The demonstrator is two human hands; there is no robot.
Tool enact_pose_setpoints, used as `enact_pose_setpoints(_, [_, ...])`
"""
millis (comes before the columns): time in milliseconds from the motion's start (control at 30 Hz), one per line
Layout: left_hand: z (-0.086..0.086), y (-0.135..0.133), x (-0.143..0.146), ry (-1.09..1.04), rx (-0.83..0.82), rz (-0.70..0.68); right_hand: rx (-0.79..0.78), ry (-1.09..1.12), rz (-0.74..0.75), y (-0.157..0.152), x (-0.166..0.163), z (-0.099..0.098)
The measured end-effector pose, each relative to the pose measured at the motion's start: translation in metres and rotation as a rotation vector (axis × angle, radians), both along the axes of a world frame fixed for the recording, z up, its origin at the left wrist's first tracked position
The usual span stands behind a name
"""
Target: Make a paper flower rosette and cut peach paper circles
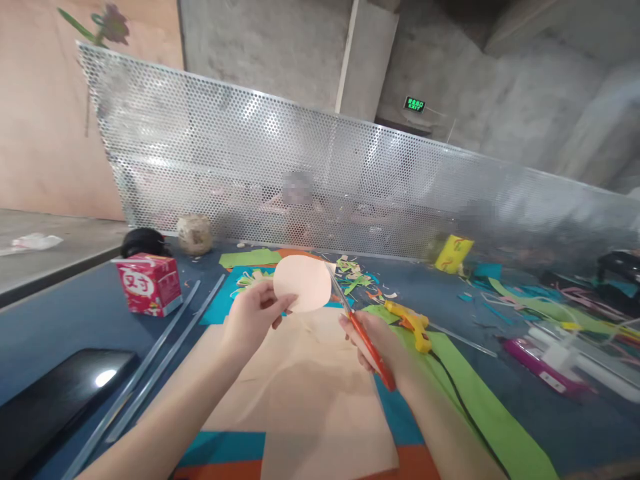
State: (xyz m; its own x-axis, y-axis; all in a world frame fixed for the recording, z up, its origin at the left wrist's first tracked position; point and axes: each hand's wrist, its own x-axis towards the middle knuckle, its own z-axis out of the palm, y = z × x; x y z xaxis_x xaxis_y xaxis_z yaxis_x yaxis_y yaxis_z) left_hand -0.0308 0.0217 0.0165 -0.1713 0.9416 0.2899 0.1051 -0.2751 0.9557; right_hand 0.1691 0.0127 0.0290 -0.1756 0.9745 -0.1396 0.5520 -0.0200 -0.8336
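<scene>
My left hand (pixel 253 315) pinches a round peach paper disc (pixel 303 283) and holds it up above the table. My right hand (pixel 373 343) grips red-handled scissors (pixel 357 327), whose blades reach up to the disc's right edge. Below both hands lies a large peach paper sheet (pixel 310 393) on the blue table (pixel 75 313). Green, teal and orange paper sheets lie under and around the peach sheet.
A yellow glue gun (pixel 413 323) lies right of the scissors. A red carton (pixel 149 283), a dark tablet (pixel 55 400) and two clear rods (pixel 165 347) are at left. Paper scraps litter the back. A perforated metal screen (pixel 310 173) fences the far edge; a person sits behind it.
</scene>
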Motion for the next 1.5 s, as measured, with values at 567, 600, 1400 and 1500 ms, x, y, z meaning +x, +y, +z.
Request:
enact_pose_setpoints(567, [-0.002,0.001,-0.003,0.087,0.113,0.12,0.071,0.022,0.038,0.005,0.004,-0.012])
enact_pose_setpoints(600, [-0.001,0.001,-0.003,0.088,0.112,0.125,0.063,0.015,0.029,0.005,0.004,-0.013])
enact_pose_setpoints(1400, [0.001,0.002,-0.007,0.058,0.116,0.174,0.005,0.063,0.013,0.008,0.005,-0.02])
enact_pose_setpoints(1500, [0.003,0.0,-0.006,0.029,0.108,0.192,-0.038,0.071,0.007,0.008,0.004,-0.019])
